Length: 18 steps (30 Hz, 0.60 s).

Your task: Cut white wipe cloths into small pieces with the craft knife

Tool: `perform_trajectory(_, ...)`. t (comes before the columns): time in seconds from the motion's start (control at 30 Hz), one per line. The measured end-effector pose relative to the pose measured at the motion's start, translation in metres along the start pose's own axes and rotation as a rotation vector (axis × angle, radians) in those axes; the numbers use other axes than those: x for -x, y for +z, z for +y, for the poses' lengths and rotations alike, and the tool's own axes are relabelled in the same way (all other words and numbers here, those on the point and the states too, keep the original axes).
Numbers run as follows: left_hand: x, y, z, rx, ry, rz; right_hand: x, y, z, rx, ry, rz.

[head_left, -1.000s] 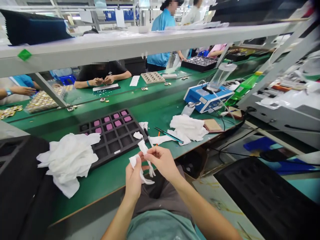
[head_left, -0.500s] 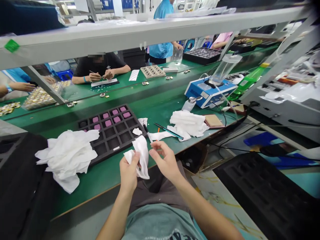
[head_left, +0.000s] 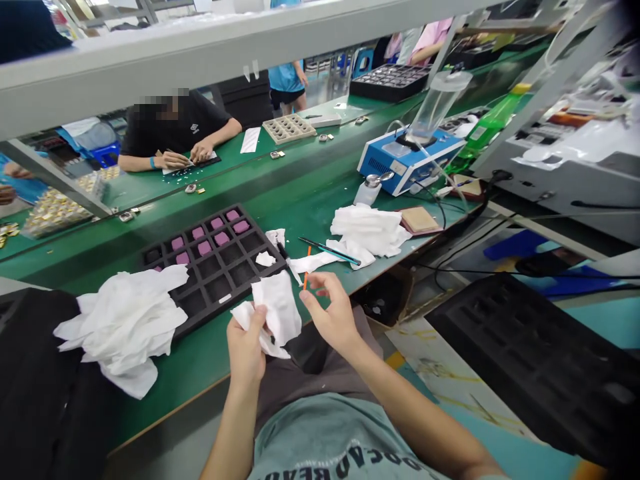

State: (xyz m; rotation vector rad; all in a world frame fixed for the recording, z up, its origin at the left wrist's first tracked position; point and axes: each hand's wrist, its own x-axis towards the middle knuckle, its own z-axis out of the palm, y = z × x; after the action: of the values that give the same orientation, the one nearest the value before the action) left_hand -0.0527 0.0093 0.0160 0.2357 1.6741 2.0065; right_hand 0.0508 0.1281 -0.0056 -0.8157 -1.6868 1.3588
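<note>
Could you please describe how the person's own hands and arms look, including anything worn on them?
The left hand and right hand are ungloved, and the forearms are bare, with no watch or wristband showing. Between them is a grey-green T-shirt with dark lettering.

At seven o'clock the cloth hides some of the left hand's fingers. At eight o'clock a white heap covers part of the tray, and the frame cuts off a black case. The shirt's lettering runs off at six o'clock. At ten, white specks are too small to identify; at twelve, the shelf partly hides a person in blue.
</note>
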Motion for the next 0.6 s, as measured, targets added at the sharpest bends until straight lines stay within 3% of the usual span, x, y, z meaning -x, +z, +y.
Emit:
perform_trajectory(0.1, 0.004, 0.005, -0.005, -0.227, 0.091, -0.040, 0.008, 0.004, -0.014, -0.089, 0.062, -0.217)
perform_trajectory(0.17, 0.007, 0.009, -0.005, -0.347, 0.158, -0.068, 0.009, 0.006, -0.020, -0.113, 0.109, -0.294)
perform_trajectory(0.3, 0.012, 0.014, -0.003, -0.426, 0.200, -0.124, 0.005, 0.006, -0.022, -0.100, 0.146, -0.290)
perform_trajectory(0.43, 0.008, 0.008, -0.009, -0.363, 0.160, -0.170, 0.002, 0.003, -0.019, -0.176, 0.169, -0.303)
perform_trajectory(0.6, 0.003, 0.001, -0.012, -0.311, 0.150, -0.154, 0.006, 0.003, -0.021, -0.129, 0.091, -0.348)
